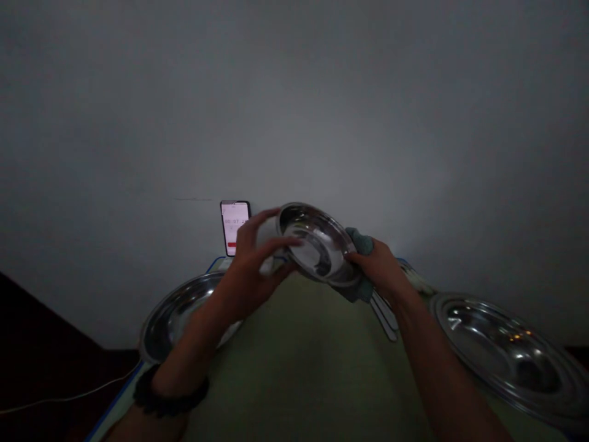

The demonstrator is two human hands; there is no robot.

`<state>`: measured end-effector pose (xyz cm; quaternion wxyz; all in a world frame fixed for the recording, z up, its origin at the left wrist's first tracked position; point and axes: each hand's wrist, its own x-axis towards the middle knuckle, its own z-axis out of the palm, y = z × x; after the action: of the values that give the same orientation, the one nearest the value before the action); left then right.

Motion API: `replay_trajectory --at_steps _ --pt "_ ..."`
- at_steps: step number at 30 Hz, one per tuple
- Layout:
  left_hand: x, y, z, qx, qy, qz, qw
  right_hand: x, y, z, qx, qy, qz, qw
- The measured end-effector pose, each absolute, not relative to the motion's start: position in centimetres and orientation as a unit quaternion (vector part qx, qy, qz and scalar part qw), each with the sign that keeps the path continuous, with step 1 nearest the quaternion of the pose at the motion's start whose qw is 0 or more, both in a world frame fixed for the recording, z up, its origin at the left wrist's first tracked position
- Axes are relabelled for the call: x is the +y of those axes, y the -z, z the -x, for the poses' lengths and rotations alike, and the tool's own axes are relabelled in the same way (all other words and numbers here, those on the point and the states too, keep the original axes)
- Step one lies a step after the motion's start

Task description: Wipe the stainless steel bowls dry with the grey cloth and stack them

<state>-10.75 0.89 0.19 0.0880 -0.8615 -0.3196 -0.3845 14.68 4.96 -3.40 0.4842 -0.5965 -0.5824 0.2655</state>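
Observation:
A shiny metal bowl [317, 245] is tilted above the table, its inside facing me. My left hand [257, 261] grips its left rim, with fingers reaching over the inside and others below. On the opposite side, my right hand [375, 264] pinches the rim, thumb inside. A grey-green cloth [361, 241] is bunched in that hand, against the outside of the bowl. Part of the cloth hangs under the bowl. A dark beaded bracelet [170, 393] circles my left wrist.
A large metal basin [159, 331] stands at the left, partly behind my left forearm. Another wide metal basin [506, 356] lies at the right. Metal utensil handles [385, 319] show near my right wrist. A phone [235, 224] with a timer leans on the wall.

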Motion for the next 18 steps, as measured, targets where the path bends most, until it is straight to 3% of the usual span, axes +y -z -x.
replay_trajectory --at_steps 3,5,7,11,18 --pt "1.4 -0.2 10.7 -0.376 0.547 0.724 -0.188 4.9 3.0 -14.4 -0.577 -0.207 0.605 0.508" --pt "1.3 -0.5 10.3 -0.412 0.533 0.629 -0.389 4.6 2.7 -13.6 -0.593 -0.149 0.609 0.505" --pt "1.2 -0.6 9.8 -0.46 0.468 0.573 -0.49 4.2 2.5 -12.8 -0.62 -0.116 0.599 0.494" --pt "1.8 0.1 9.6 -0.512 0.448 0.538 -0.498 3.9 2.2 -12.8 -0.633 -0.099 0.586 0.497" --pt "2.2 1.5 8.4 -0.489 0.423 0.552 -0.527 2.5 0.5 -12.8 -0.517 -0.076 0.583 0.622"
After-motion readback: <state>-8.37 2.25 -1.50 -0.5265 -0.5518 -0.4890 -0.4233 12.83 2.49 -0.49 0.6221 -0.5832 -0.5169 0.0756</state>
